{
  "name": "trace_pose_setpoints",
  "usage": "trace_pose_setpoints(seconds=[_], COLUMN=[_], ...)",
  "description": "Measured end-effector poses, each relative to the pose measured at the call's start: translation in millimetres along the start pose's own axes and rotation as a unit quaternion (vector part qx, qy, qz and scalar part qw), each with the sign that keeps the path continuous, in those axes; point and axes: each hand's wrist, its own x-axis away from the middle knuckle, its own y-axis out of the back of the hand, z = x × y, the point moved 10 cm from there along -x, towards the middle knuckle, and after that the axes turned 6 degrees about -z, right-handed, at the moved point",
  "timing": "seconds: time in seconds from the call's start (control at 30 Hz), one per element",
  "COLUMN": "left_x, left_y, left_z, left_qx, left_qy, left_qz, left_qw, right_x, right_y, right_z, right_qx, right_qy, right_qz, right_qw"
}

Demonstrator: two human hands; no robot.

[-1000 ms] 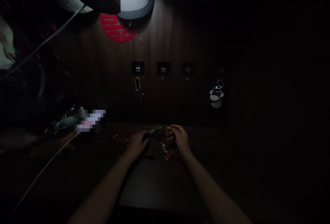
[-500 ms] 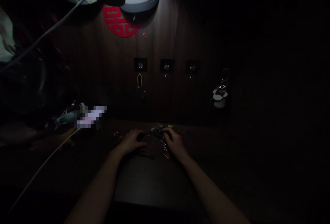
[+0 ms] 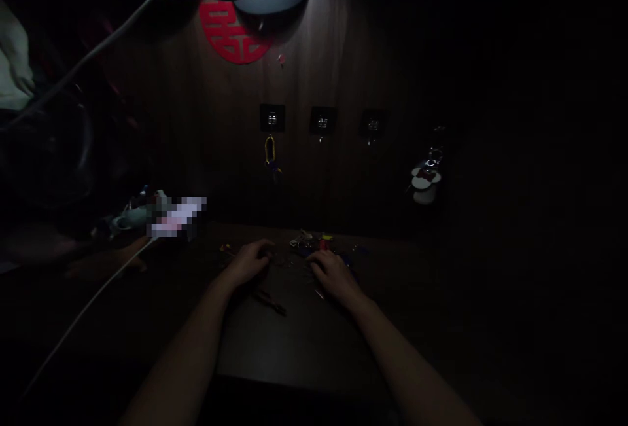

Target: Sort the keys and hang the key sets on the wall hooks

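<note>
Keyrings (image 3: 301, 243) clustered just beyond right hand (image 3: 333, 272), left hand (image 3: 249, 262) farther left, both curled, cannot tell whether gripping

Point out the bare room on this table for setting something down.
Bare tabletop shows between left forearm and right forearm, from the dark slim object to the near edge. Crowded: small trinkets lie around the left hand and right hand. Farther right is too dark to judge.

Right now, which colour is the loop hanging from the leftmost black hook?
The loop is yellow, seen best in the head view.
</note>
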Motion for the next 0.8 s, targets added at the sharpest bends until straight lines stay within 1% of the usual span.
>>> trace_pose_setpoints(seconds=[0.1,0.2,0.37,0.5,0.63,0.7,0.8], left_x=[-1,-1,4,7,8,8,9], left_y=[0,-4,-18,-30,-39,-41,-42], left_z=[-4,-9,-15,-18,-24,-27,-30], left_qx=[0.058,0.135,0.237,0.301,0.342,0.348,0.337], left_qy=[0.032,0.067,0.109,0.118,0.104,0.099,0.096], left_qz=[-0.015,-0.021,0.010,0.034,0.058,0.066,0.068], left_qw=[0.998,0.988,0.965,0.946,0.932,0.930,0.934], right_x=[0,0,-2,-4,-6,-6,-6], right_y=[2,5,8,12,15,13,12], right_z=[0,1,4,10,13,15,19], right_qx=[0.012,0.013,-0.027,-0.111,-0.238,-0.287,-0.319], right_qy=[-0.006,-0.008,-0.010,-0.001,-0.029,-0.045,-0.052], right_qz=[-0.008,-0.022,-0.036,-0.054,-0.064,-0.052,-0.044], right_qw=[1.000,1.000,0.999,0.992,0.969,0.955,0.945])
